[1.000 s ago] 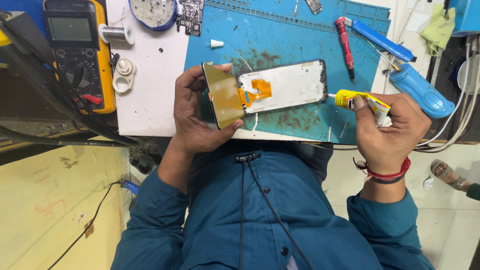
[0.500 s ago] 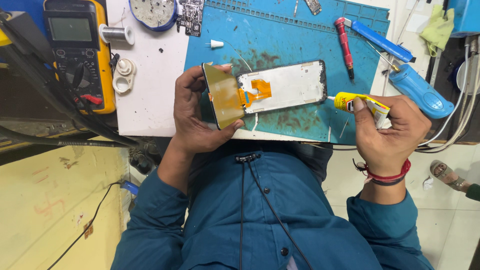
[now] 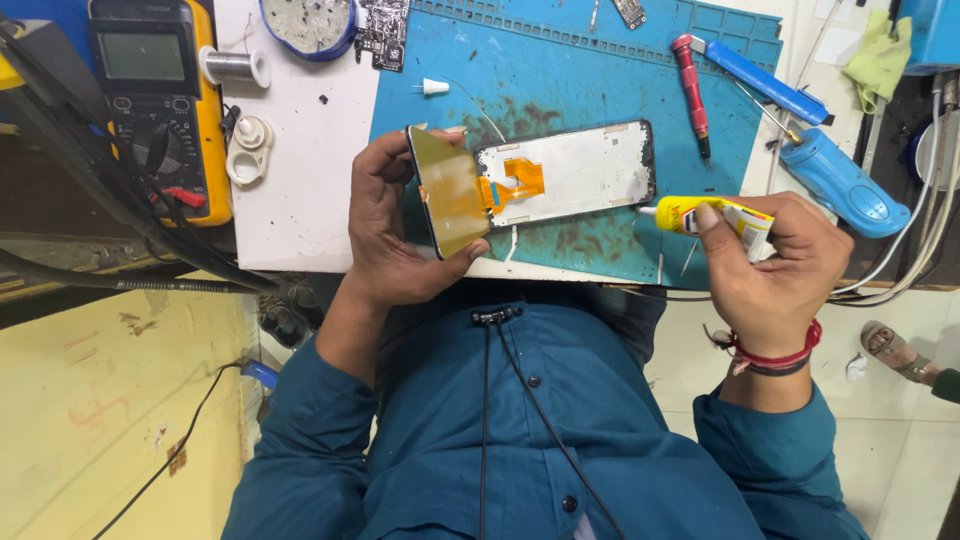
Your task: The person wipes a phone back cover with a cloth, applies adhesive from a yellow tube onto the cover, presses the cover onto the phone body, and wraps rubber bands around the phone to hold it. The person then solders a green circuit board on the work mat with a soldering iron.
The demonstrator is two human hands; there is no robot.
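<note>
At the surface's far left edge lies a yellow multimeter with dark leads trailing toward the near side. Just right of it, on the white part of the surface, sit a small solder spool and a white ring-shaped piece. The left hand has its grip clamped on the left end of a phone screen assembly, thumb on the near edge and fingers curled over a gold-tinted panel tilted up from it. The assembly lies across the blue mat, near the surface's near edge, with an orange flex cable on its white back. At its right end, the nozzle of a yellow glue tube touches the frame's corner; the right hand holds that tube pinched tight. Beyond, toward the far right corner, lie a red screwdriver and two blue tools.
</note>
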